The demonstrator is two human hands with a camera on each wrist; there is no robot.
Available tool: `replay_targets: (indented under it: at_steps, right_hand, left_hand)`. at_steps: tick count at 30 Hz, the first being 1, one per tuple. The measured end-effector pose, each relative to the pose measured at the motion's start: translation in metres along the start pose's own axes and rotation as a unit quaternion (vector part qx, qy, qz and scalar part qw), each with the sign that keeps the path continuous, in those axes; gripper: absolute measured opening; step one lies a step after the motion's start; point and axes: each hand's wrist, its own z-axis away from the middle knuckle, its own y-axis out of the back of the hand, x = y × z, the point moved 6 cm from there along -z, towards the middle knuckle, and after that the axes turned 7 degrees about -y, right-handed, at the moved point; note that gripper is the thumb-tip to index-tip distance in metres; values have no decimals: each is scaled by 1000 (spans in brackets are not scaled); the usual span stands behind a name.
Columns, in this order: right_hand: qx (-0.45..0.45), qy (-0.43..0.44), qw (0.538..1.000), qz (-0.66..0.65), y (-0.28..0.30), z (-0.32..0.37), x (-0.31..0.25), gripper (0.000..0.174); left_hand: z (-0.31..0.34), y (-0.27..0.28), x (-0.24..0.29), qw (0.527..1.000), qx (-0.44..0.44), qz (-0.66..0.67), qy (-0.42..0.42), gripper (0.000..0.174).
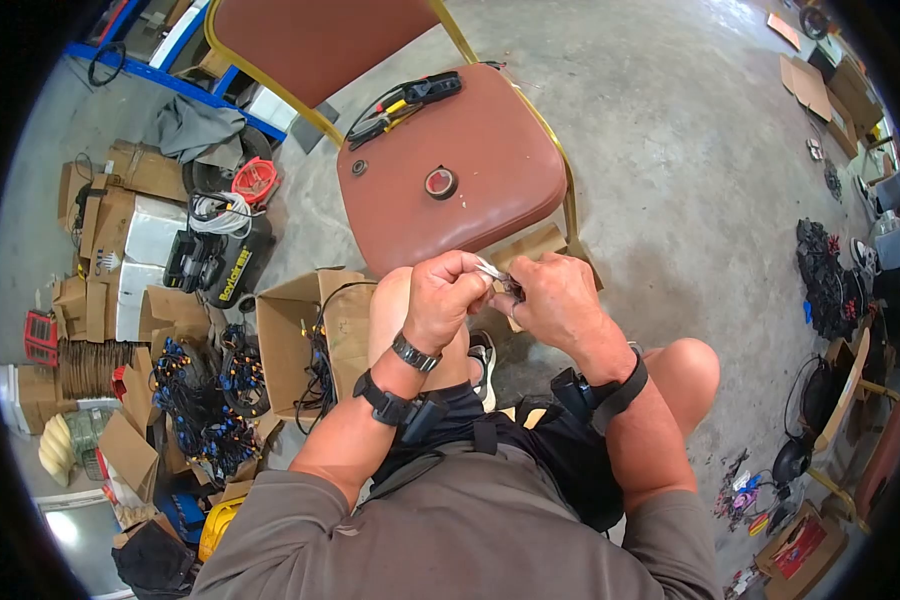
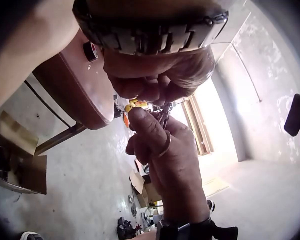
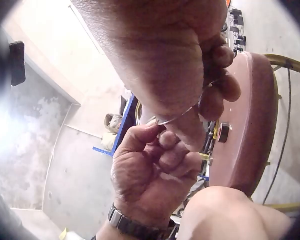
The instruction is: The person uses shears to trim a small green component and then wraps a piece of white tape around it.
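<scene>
In front of the chair seat, both hands meet over the lap. My left hand point(image 1: 443, 302) pinches a thin whitish, silvery wire point(image 1: 488, 268) between thumb and forefinger. Close against it, my right hand point(image 1: 560, 303) grips the other part of the wire with curled fingers. Part of the wire bows out as a thin bright strand point(image 3: 177, 118) in the right wrist view. A small dark part shows at the right fingertips; its kind is hidden by the fingers. On the brown chair seat point(image 1: 500, 150) beyond lie a black tape roll point(image 1: 441, 182) and a small dark ring point(image 1: 360, 167).
A black instrument point(image 1: 432, 88) with yellow and black leads lies at the back of the seat. Left stand an open cardboard box point(image 1: 292, 340) with cables, a heap of blue-tipped wiring point(image 1: 205, 410) and a black Boxiejia-like lettered case point(image 1: 238, 270). Black cable bundles point(image 1: 825, 275) lie on the right floor.
</scene>
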Motion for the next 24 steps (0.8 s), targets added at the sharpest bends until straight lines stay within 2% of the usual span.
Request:
replay_targets:
  at_steps: [5,10,12,14,17,20,24]
  right_hand:
    - [-15,-27,999,-11,0,4,5,35]
    - [-72,-111,985,-110,11,1,19,28]
    - [-82,-152,965,-199,17,-1,22,25]
    - [-85,-186,924,-324,16,-2,26,23]
    - [-106,-198,881,-417,11,-3,27,25]
    - [-124,-210,853,-462,8,-3,24,26]
    - [-137,-203,859,-449,7,-3,24,26]
  left_hand:
    - [-1,-4,0,1000,-7,-18,10,10]
    - [-2,-8,0,1000,-13,-2,13,10]
    - [-2,-6,1,1000,-17,-4,14,10]
    - [-1,-6,2,1000,-26,-4,11,10]
    - [1,-8,5,999,-42,-4,0,10]
    - [2,-8,4,999,-48,-4,-1,10]
    - [4,-8,1,998,-57,8,11,10]
